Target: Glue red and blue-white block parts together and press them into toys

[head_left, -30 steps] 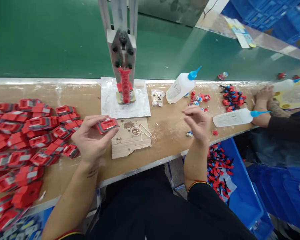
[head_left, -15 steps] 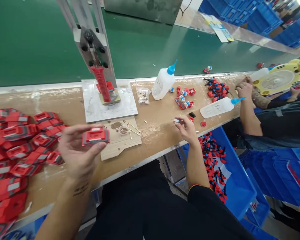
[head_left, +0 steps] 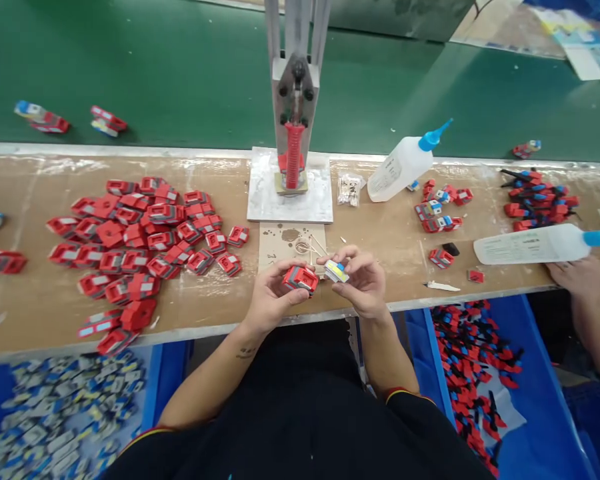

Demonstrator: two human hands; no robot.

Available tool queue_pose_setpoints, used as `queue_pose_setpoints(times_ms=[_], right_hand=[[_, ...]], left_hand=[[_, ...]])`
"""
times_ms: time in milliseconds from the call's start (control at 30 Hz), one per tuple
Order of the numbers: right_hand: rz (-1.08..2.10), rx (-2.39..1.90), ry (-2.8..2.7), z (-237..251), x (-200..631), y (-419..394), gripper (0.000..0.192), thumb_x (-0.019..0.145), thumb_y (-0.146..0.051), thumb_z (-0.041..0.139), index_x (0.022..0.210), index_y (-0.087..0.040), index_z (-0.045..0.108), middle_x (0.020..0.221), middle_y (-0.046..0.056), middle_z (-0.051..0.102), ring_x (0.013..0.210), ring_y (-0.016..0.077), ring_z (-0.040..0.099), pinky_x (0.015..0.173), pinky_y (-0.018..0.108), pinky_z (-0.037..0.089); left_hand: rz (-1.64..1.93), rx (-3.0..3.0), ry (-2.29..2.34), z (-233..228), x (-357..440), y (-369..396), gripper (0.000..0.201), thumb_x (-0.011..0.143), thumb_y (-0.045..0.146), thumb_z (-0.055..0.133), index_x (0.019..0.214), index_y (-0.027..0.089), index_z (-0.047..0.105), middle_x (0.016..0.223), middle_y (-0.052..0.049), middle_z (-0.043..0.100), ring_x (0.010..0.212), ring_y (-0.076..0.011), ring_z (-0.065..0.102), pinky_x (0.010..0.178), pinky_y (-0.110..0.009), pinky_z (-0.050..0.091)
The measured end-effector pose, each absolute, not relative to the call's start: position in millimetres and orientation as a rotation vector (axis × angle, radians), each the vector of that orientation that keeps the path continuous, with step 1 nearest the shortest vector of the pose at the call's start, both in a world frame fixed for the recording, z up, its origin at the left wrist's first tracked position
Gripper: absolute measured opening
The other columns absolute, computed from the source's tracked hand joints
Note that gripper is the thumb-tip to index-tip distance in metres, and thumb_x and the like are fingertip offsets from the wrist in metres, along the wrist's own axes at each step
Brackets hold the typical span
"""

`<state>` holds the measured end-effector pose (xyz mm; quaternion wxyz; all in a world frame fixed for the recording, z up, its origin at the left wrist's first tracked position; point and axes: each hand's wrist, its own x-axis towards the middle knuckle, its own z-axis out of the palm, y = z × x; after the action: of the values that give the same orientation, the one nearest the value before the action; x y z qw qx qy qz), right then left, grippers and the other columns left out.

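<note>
My left hand [head_left: 270, 297] is closed around a red toy vehicle body [head_left: 301, 280], whose hollow top faces up. Just to its right, my right hand [head_left: 364, 283] pinches a small white, blue and yellow toy part [head_left: 336, 271] between thumb and fingers. The two pieces are close together but apart, in front of my chest. Beyond them a piece of cardboard [head_left: 270, 248] carries a small round dish [head_left: 303, 245] and cotton swabs. Behind it, a hand press with a red handle [head_left: 294, 157] stands on a pale metal plate [head_left: 260, 207].
Many red vehicle bodies [head_left: 145, 233] are heaped on the left of the bench. On the right are two squeeze bottles [head_left: 400, 170] and piles of red-and-black parts [head_left: 537, 200]. Blue bins [head_left: 540, 373] flank me below the bench edge. Another person's hand [head_left: 577, 273] rests at the far right.
Both hands have come together in front of me, the left bringing the red vehicle body and the right the small white-blue part. My view has turned to the left.
</note>
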<state>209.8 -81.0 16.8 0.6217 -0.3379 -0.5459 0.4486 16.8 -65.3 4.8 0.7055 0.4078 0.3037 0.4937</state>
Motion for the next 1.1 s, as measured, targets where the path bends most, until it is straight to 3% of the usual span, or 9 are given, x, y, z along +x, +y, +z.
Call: queue_pose_setpoints(times_ms=[100, 233, 300, 433, 567, 667, 833, 967, 1100], right_hand=[[0.872, -0.835, -1.472, 26.1, 216.0, -83.2, 0.022, 0.088, -0.021, 0.084, 0.099, -0.029, 0.067, 0.103, 0.002, 0.068, 0.101, 0.0207, 0.079, 0.090, 0.039, 0.068], [0.753, -0.834, -1.686, 38.6, 221.2, -84.2, 0.024, 0.086, -0.019, 0.087, 0.100, -0.028, 0.069, 0.113, 0.005, 0.074, 0.103, 0.0215, 0.080, 0.088, 0.036, 0.069], [0.723, -0.804, -1.748, 45.3, 221.2, -83.1, 0.021, 0.087, -0.020, 0.086, 0.097, -0.027, 0.068, 0.119, 0.007, 0.076, 0.106, 0.0220, 0.081, 0.088, 0.034, 0.070], [0.649, -0.740, -1.859, 53.5, 217.8, -78.0, 0.019, 0.091, -0.024, 0.083, 0.087, -0.025, 0.064, 0.109, 0.007, 0.082, 0.102, 0.0214, 0.082, 0.088, 0.034, 0.069], [0.592, -0.737, -1.929, 53.6, 215.9, -74.0, 0.021, 0.094, -0.023, 0.078, 0.082, -0.025, 0.060, 0.107, 0.009, 0.081, 0.101, 0.0213, 0.081, 0.086, 0.034, 0.069], [0.539, -0.775, -1.981, 54.6, 216.0, -74.8, 0.023, 0.095, -0.021, 0.076, 0.081, -0.025, 0.058, 0.105, 0.008, 0.079, 0.100, 0.0200, 0.080, 0.084, 0.032, 0.068], [0.403, -0.913, -2.001, 51.9, 208.2, -81.6, 0.029, 0.094, -0.017, 0.075, 0.079, -0.024, 0.052, 0.103, 0.007, 0.072, 0.094, 0.0175, 0.075, 0.079, 0.030, 0.064], [0.211, -0.967, -1.918, 34.7, 191.6, -84.2, 0.035, 0.092, -0.012, 0.074, 0.075, -0.024, 0.046, 0.099, 0.005, 0.062, 0.090, 0.0179, 0.066, 0.072, 0.030, 0.060], [0.074, -0.992, -1.870, 22.3, 182.2, -84.1, 0.034, 0.088, -0.008, 0.074, 0.074, -0.025, 0.047, 0.094, 0.004, 0.056, 0.091, 0.0205, 0.059, 0.075, 0.034, 0.057]], left_hand=[[1.059, 0.881, 0.613, 1.2, 13.0, -64.5, 0.048, 0.070, 0.036, 0.100, 0.112, 0.023, 0.081, 0.105, -0.007, 0.083, 0.089, -0.0203, 0.080, 0.083, -0.028, 0.065], [1.025, 0.904, 0.565, -1.0, 8.2, -63.8, 0.052, 0.071, 0.034, 0.100, 0.116, 0.021, 0.079, 0.109, -0.008, 0.083, 0.096, -0.0224, 0.080, 0.087, -0.029, 0.063], [0.990, 0.885, 0.548, -0.2, 6.0, -64.0, 0.058, 0.071, 0.035, 0.100, 0.121, 0.020, 0.075, 0.108, -0.009, 0.083, 0.095, -0.0228, 0.080, 0.085, -0.029, 0.062], [0.913, 0.810, 0.505, 5.7, 4.9, -65.3, 0.068, 0.072, 0.034, 0.100, 0.126, 0.022, 0.062, 0.095, -0.005, 0.081, 0.081, -0.0176, 0.078, 0.074, -0.023, 0.059], [0.865, 0.785, 0.478, 11.7, 6.3, -64.8, 0.060, 0.076, 0.037, 0.098, 0.116, 0.022, 0.056, 0.085, -0.001, 0.078, 0.073, -0.0148, 0.075, 0.068, -0.021, 0.057], [0.855, 0.813, 0.511, 14.3, 5.9, -63.3, 0.055, 0.077, 0.041, 0.097, 0.110, 0.020, 0.059, 0.086, -0.003, 0.079, 0.071, -0.0139, 0.074, 0.066, -0.020, 0.057], [0.937, 0.932, 0.672, 22.7, 7.6, -66.8, 0.045, 0.088, 0.048, 0.087, 0.115, 0.018, 0.067, 0.101, -0.009, 0.082, 0.091, -0.0202, 0.079, 0.082, -0.029, 0.063], [0.991, 1.165, 0.833, 29.0, 15.0, -74.1, 0.071, 0.079, 0.051, 0.092, 0.136, 0.018, 0.066, 0.131, -0.016, 0.076, 0.124, -0.0314, 0.073, 0.109, -0.040, 0.058], [0.917, 1.322, 0.901, 31.7, 14.7, -71.9, 0.074, 0.083, 0.056, 0.086, 0.142, 0.017, 0.063, 0.132, -0.017, 0.075, 0.121, -0.0328, 0.074, 0.106, -0.042, 0.060]])
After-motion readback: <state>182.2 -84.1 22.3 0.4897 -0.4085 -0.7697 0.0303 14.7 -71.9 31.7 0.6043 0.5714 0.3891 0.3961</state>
